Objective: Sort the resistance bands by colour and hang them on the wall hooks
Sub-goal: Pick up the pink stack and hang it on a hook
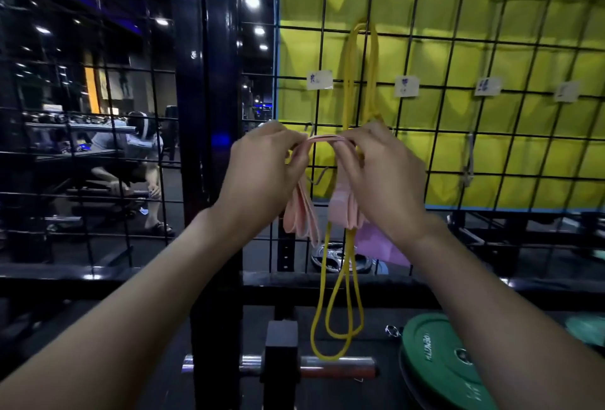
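Note:
Both hands hold a bunch of pink resistance bands (302, 213) stretched between them in front of the black wire grid (458, 115). My left hand (262, 167) pinches one end and my right hand (376, 170) pinches the other; the loose pink loops hang below each hand. A metal hook (319, 177) shows between the hands, just under the stretched bands. Yellow resistance bands (360, 82) hang from a higher point on the grid and drop behind my right hand to a long loop below. A purple band (379, 246) hangs under my right wrist.
Small paper labels (319, 79) are clipped along the grid, and another hook (469, 164) sits at the right. A green weight plate (448, 363) and a barbell end (337, 367) lie low. A person sits on a bench (131, 160) behind the mesh at left.

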